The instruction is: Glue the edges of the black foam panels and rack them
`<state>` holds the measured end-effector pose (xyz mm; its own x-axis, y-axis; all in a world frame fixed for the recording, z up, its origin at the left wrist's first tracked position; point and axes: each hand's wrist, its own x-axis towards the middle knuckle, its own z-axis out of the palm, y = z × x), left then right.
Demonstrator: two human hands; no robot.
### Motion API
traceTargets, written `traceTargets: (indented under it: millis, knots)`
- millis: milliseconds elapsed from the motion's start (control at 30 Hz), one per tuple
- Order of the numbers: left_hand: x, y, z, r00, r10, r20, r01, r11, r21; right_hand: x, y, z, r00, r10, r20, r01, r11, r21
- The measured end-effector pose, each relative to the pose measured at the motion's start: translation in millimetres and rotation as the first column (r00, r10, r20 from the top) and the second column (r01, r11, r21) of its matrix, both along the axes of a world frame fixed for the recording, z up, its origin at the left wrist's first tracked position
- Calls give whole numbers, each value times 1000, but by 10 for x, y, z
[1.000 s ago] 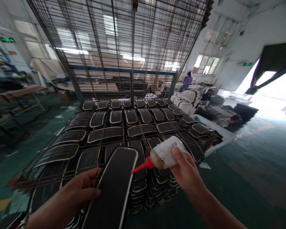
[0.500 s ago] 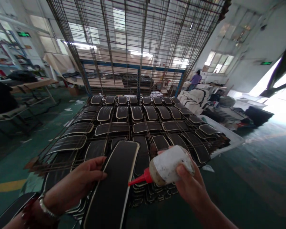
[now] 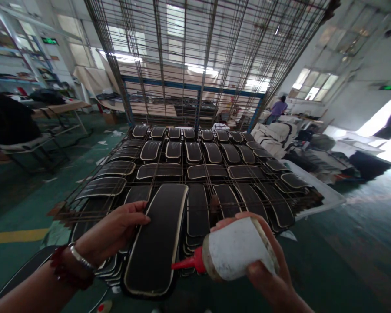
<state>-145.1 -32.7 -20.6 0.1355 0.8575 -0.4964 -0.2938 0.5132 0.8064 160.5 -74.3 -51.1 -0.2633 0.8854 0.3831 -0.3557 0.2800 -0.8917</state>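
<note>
My left hand grips the left edge of a long black panel with rounded corners, thumb on its face and fingers partly hidden behind. A pale line of glue runs around the panel's border. In my right hand is a glue bottle with a white wrap and a red nozzle, tilted so that the nozzle points left. The nozzle's tip meets the panel's right edge near its lower end.
Wire racks in front hold several rows of similar edged black panels. Above them a wire frame leans up. White bundles lie at the right. A person in purple stands far back; another dark-clothed person is at the left.
The nozzle has moved down along the panel's right edge. The panel is raised, so its lower end now shows. The view has shifted slightly left.
</note>
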Motion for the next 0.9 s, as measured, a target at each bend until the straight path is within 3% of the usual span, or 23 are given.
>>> traceTargets:
  millis: [133,300,400,500,633,767,900]
  knots:
    - [-12,18,-2,997,76,-24,-76,997,-9,-26,4,-11,1000,-23,-4,23,1000,13]
    - [-22,47,-32,962,268,-43,-269,963,-15,-35,13,-154,987,-130,-100,125,991,-49]
    - [-5,51,-52,944,329,-10,-329,944,5,-108,-8,-293,969,-178,-170,154,978,-143]
    - [51,34,-67,928,371,-16,-370,928,38,-251,23,-395,942,-210,-263,113,933,-341]
    - [179,-27,-112,962,272,-7,-271,960,75,-388,258,-312,896,-192,-399,-39,863,-504]
    - [340,-133,-153,994,82,66,-84,996,42,-356,610,-83,893,-270,-359,116,911,-396]
    - [444,-211,-188,994,19,105,-18,1000,-16,-294,852,43,917,-317,-241,275,942,-194]
